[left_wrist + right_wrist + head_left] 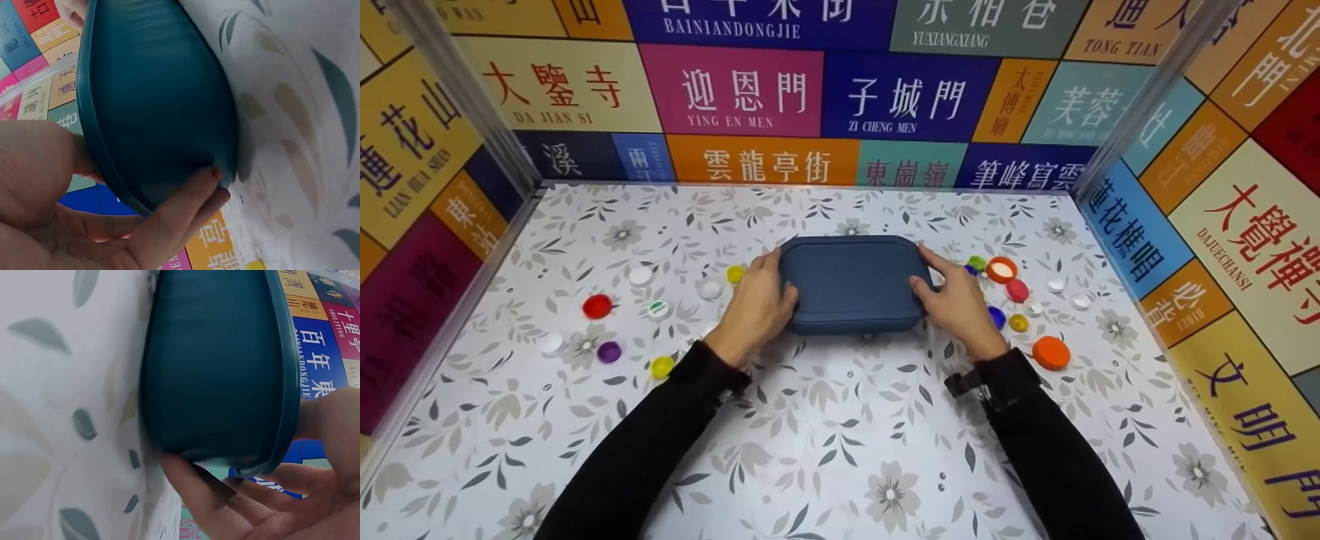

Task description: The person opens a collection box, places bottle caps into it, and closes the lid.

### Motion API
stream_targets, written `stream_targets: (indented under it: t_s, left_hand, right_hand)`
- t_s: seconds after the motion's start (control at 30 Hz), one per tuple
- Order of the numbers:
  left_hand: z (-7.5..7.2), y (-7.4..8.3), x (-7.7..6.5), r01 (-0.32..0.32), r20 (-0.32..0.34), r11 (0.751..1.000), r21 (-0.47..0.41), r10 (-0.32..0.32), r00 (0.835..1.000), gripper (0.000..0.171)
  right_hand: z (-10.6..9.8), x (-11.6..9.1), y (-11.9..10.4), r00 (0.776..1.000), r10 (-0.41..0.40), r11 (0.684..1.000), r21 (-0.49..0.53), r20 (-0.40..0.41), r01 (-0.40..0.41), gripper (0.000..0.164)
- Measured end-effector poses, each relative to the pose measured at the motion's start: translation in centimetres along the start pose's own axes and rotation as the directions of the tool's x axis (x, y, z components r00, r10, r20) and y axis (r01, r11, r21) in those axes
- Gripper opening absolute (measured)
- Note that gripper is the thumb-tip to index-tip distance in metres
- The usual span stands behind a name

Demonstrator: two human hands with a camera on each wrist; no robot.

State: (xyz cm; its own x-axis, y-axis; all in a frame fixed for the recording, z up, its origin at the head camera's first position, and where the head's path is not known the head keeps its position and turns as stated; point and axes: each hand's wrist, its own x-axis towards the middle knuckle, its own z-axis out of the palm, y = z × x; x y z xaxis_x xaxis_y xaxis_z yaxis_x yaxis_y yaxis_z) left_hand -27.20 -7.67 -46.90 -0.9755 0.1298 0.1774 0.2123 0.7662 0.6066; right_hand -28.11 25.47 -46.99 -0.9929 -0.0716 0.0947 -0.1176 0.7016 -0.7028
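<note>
A dark blue rectangular box with rounded corners and a lid (855,279) is in the middle of the head view, over the patterned tabletop. My left hand (757,301) grips its left end, thumb on the upper edge. At the opposite end, my right hand (960,304) holds it the same way. Seen from the left wrist, the box's smooth side wall (157,101) fills the middle, with the left hand's fingers (183,205) against it. In the right wrist view, fingertips (180,475) reach the lower edge of the box (216,371). What the box contains is hidden.
Loose bottle caps lie on both sides. On the left are a red cap (597,306), a purple cap (609,352) and several others; on the right, an orange cap (1051,352), a pink cap (1017,291) and more. Lettered panels (735,90) wall the table's back and sides.
</note>
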Motion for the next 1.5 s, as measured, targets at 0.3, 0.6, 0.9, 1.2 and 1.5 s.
stream_targets:
  t_s: [0.3, 0.6, 0.9, 1.2, 1.5]
  left_hand:
    - [-0.4, -0.3, -1.0, -0.006, 0.009, 1.000, -0.031, 0.007, 1.000, 0.070]
    - [-0.6, -0.3, -2.8, -0.019, 0.020, 1.000, -0.025, 0.019, 1.000, 0.070]
    - [-1.1, -0.4, -5.1, -0.033, 0.031, 0.999, -0.014, 0.033, 0.999, 0.071]
    - [-1.6, -0.8, -6.7, -0.064, 0.051, 0.998, -0.018, 0.065, 0.997, 0.071]
    - [-1.7, -0.9, -7.2, -0.052, 0.061, 0.998, -0.019, 0.053, 0.997, 0.072]
  right_hand:
    - [0.0, -0.8, 0.3, 0.998, -0.051, 0.998, 0.035, -0.023, 0.052, 0.057]
    - [-0.1, -2.8, 0.2, 0.999, -0.040, 0.997, 0.065, -0.012, 0.041, 0.056]
    - [-0.4, -4.8, -0.1, 1.000, 0.001, 0.996, 0.087, 0.003, -0.002, 0.055]
    - [-0.4, -6.4, -0.3, 0.999, 0.014, 0.993, 0.120, 0.032, -0.017, 0.059]
    - [-0.2, -7.0, -0.3, 1.000, -0.008, 0.997, 0.080, 0.024, 0.006, 0.060]
